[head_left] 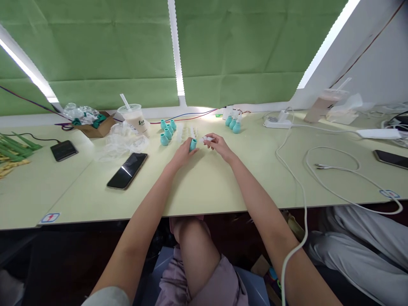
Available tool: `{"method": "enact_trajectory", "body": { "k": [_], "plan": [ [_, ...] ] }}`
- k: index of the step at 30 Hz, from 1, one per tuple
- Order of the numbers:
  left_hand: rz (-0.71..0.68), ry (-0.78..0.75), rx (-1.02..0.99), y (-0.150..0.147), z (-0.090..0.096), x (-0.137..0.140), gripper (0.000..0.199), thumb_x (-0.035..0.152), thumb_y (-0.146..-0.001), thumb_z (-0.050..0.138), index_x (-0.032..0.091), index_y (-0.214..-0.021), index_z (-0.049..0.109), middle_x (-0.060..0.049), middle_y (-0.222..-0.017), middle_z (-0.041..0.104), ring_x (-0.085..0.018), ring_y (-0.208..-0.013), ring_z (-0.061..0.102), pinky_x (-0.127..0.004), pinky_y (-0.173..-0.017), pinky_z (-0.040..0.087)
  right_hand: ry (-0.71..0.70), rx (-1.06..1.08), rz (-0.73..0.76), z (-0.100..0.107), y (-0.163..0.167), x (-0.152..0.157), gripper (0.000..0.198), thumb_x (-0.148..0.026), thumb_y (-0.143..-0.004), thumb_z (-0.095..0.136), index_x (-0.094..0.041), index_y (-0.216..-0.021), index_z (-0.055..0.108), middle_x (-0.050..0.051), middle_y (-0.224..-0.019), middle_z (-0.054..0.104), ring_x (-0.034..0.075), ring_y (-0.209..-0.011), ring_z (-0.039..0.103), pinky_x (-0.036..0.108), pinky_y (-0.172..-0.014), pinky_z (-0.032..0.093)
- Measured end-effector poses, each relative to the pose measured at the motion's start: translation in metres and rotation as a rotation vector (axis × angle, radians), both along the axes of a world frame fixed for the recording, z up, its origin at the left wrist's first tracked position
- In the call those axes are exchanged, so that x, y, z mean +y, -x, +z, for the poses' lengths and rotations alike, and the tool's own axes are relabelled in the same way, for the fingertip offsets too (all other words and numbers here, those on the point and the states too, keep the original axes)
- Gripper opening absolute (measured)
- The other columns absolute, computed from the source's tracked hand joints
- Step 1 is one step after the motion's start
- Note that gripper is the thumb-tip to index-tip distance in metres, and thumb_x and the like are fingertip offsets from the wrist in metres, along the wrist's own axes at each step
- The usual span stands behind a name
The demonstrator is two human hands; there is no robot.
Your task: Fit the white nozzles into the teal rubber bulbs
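Note:
My left hand [182,154] is closed round a small turquoise bottle [193,145], its mouth tilted toward the right. Close beside it, my right hand [219,145] pinches a small whitish translucent piece [208,138], too small to make out fully. The two are a short gap apart. Beyond my left hand stand several open turquoise bottles [164,139]. Clear plastic pieces [192,131] lie in rows just behind my hands. To the right, a group of turquoise bottles [236,127] carries clear tops.
A black phone [127,171] lies left of my forearm. Behind it are a crumpled plastic bag [123,140], a drink cup [134,118] and a cardboard box [95,127]. Rightward, a power strip [277,123] and a white cable [295,178] cross the table. A seated person's leg [353,242] shows at lower right.

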State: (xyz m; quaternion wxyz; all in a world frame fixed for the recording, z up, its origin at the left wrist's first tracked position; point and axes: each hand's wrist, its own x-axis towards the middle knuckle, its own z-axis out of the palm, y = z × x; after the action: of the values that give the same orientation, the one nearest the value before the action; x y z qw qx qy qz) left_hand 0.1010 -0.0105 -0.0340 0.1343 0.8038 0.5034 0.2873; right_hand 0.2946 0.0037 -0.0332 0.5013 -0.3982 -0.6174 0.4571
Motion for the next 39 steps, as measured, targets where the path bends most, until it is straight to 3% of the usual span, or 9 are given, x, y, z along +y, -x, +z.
{"method": "enact_trajectory", "body": {
  "k": [4, 9, 15, 22, 27, 39],
  "plan": [
    [0.015, -0.058, 0.284, -0.002, 0.005, -0.010, 0.039, 0.050, -0.091, 0.042, 0.018, -0.113, 0.043, -0.011, -0.103, 0.061, -0.026, -0.097, 0.058, -0.031, -0.069, 0.041, -0.029, -0.069, 0.005, -0.002, 0.000, 0.001, 0.040, -0.050, -0.064, 0.073, -0.020, -0.087, 0.059, 0.000, -0.079, 0.063, 0.010, -0.064, 0.053, 0.023, -0.060, 0.044],
    [0.019, -0.086, 0.403, -0.006, 0.014, -0.019, 0.033, 0.045, -0.095, 0.033, 0.018, -0.109, 0.046, -0.011, -0.100, 0.063, -0.025, -0.091, 0.061, -0.030, -0.066, 0.040, -0.094, -0.108, 0.031, -0.002, -0.001, 0.000, 0.036, -0.047, -0.064, 0.073, -0.020, -0.082, 0.059, -0.001, -0.084, 0.062, 0.009, -0.064, 0.052, 0.024, -0.062, 0.049],
    [-0.009, -0.093, 0.325, -0.008, 0.013, -0.016, 0.024, 0.036, -0.094, 0.038, 0.018, -0.104, 0.051, -0.009, -0.101, 0.061, -0.023, -0.094, 0.059, -0.030, -0.073, 0.042, -0.130, -0.222, 0.001, 0.002, -0.004, -0.005, 0.025, -0.037, -0.067, 0.070, -0.018, -0.084, 0.066, 0.001, -0.078, 0.062, 0.010, -0.062, 0.054, 0.025, -0.062, 0.049],
    [-0.028, -0.054, 0.189, -0.014, 0.001, -0.012, 0.024, 0.034, -0.093, 0.044, 0.017, -0.106, 0.054, -0.009, -0.104, 0.061, -0.022, -0.097, 0.058, -0.031, -0.076, 0.043, -0.107, -0.224, 0.005, 0.000, -0.010, -0.003, 0.028, -0.036, -0.062, 0.074, -0.016, -0.081, 0.073, 0.000, -0.066, 0.063, 0.012, -0.058, 0.057, 0.026, -0.061, 0.048],
    [0.031, -0.037, 0.256, -0.018, 0.000, -0.015, 0.026, 0.037, -0.092, 0.047, 0.019, -0.109, 0.057, -0.009, -0.109, 0.064, -0.024, -0.107, 0.056, -0.031, -0.076, 0.043, -0.094, -0.257, 0.070, 0.001, -0.011, -0.005, 0.025, -0.034, -0.061, 0.074, -0.016, -0.078, 0.075, 0.001, -0.066, 0.065, 0.013, -0.058, 0.057, 0.027, -0.061, 0.049],
    [0.102, 0.021, 0.281, -0.024, 0.003, -0.017, 0.025, 0.037, -0.087, 0.054, 0.024, -0.105, 0.065, -0.007, -0.109, 0.068, -0.027, -0.103, 0.060, -0.032, -0.075, 0.041, -0.103, -0.328, 0.040, 0.000, -0.008, -0.007, 0.017, -0.027, -0.061, 0.072, -0.017, -0.074, 0.076, 0.002, -0.070, 0.068, 0.014, -0.061, 0.058, 0.026, -0.063, 0.047]
  ]
}}
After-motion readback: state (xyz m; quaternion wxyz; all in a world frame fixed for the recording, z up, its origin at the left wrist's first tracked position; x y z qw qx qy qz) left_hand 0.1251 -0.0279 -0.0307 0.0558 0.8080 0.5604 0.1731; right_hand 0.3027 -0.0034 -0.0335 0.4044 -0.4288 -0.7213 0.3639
